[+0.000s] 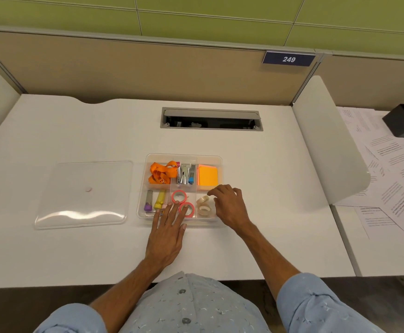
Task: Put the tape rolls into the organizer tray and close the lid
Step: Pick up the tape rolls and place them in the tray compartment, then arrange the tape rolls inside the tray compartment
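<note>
A clear organizer tray sits mid-desk. Two pink-rimmed tape rolls lie in its front middle compartment, and two beige tape rolls lie in the front right one. My left hand rests flat over the tray's front edge, its fingertips touching the pink rolls. Hovering over the beige rolls is my right hand, fingers curled and apart, holding nothing. The clear lid lies flat on the desk, left of the tray.
The tray also holds an orange lanyard, a stapler, orange sticky notes and markers. A cable slot is behind it. A white divider stands right, with printed papers beyond.
</note>
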